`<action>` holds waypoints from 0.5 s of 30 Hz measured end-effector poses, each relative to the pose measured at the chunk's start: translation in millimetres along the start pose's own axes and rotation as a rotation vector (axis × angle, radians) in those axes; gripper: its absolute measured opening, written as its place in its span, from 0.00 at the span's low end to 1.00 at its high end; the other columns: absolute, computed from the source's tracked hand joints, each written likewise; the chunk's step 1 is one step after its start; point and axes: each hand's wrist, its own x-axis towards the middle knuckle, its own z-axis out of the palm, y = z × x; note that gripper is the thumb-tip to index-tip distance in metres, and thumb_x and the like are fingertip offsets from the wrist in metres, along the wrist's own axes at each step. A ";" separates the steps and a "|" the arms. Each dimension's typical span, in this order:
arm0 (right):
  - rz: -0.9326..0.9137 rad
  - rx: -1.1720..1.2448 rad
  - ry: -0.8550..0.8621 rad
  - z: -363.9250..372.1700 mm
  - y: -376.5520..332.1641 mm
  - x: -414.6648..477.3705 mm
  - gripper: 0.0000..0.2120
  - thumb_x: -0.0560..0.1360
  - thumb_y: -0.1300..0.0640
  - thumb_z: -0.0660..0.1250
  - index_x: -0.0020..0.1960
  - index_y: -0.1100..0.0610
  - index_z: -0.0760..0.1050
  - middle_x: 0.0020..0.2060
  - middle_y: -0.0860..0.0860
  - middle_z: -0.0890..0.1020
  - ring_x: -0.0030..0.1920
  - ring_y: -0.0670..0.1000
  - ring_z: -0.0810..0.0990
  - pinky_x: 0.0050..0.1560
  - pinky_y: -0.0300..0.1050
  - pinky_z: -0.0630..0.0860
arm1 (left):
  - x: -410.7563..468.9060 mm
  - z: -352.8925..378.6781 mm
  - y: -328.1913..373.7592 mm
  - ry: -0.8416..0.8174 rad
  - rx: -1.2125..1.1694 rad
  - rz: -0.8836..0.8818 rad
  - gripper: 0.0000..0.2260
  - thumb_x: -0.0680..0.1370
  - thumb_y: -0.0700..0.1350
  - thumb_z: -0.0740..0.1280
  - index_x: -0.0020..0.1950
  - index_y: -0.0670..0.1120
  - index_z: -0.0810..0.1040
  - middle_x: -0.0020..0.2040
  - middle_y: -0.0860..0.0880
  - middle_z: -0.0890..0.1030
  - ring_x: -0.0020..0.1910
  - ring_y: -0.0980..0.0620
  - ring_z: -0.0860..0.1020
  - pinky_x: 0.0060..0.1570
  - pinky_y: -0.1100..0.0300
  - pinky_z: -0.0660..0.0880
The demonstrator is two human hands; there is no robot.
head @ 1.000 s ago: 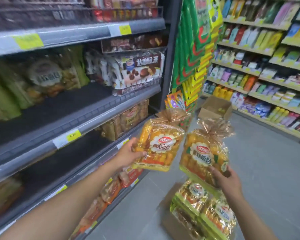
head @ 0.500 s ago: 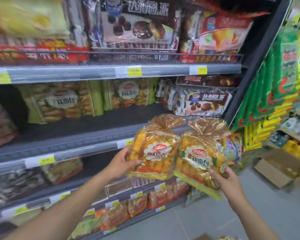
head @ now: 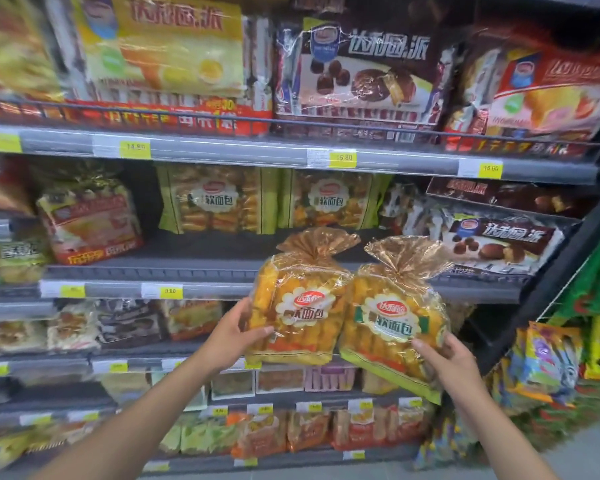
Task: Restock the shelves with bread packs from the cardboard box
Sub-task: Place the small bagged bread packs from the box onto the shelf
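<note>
**Two bread packs in hand at the middle shelf**

The left bread pack [head: 298, 306], in clear wrap with an orange band low on its face, is held upright in the air with its twisted top upward. The right bread pack [head: 395, 323] is the same make but has a green band and a green lower edge. It sits just to the right, touches the first along the side, and leans a little, so its bottom edge slopes down to the right. Both packs hang in front of the rail of the middle shelf [head: 187, 268], on the near side of it. Neither rests on the shelf.

The left hand [head: 232, 337] grips the left pack at its lower left corner, with the thumb laid across the front and the fingers hidden behind the pack. The right hand [head: 447, 362] grips the right pack at its lower right edge, with the thumb on the front and the fingers curled round the side.

The dark deck of the middle shelf shows behind the held packs. At the far back stand green-edged bread packs [head: 219, 202], two side by side. To their left is a red-banded pack [head: 90, 223], and to their right are stacked chocolate pie packs [head: 499, 240].

The top shelf [head: 257, 152] carries a yellow pie pack [head: 174, 46], a large dark pie pack [head: 361, 64] and a red pie pack [head: 551, 88], left to right. Yellow price tags [head: 342, 157] line the shelf rails. The lower shelves [head: 153, 348] hold smaller packs, too blurred to identify. Hanging snack bags [head: 548, 355] are at the far right.
</note>
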 end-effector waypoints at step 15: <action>-0.096 0.116 -0.037 89.1 90.0 51.9 0.12 0.71 0.53 0.77 0.52 0.48 0.79 0.52 0.48 0.86 0.53 0.53 0.84 0.59 0.54 0.78 | 28.2 -59.2 -113.3 0.060 0.008 0.100 0.29 0.70 0.54 0.78 0.69 0.58 0.73 0.61 0.54 0.84 0.60 0.52 0.82 0.63 0.44 0.78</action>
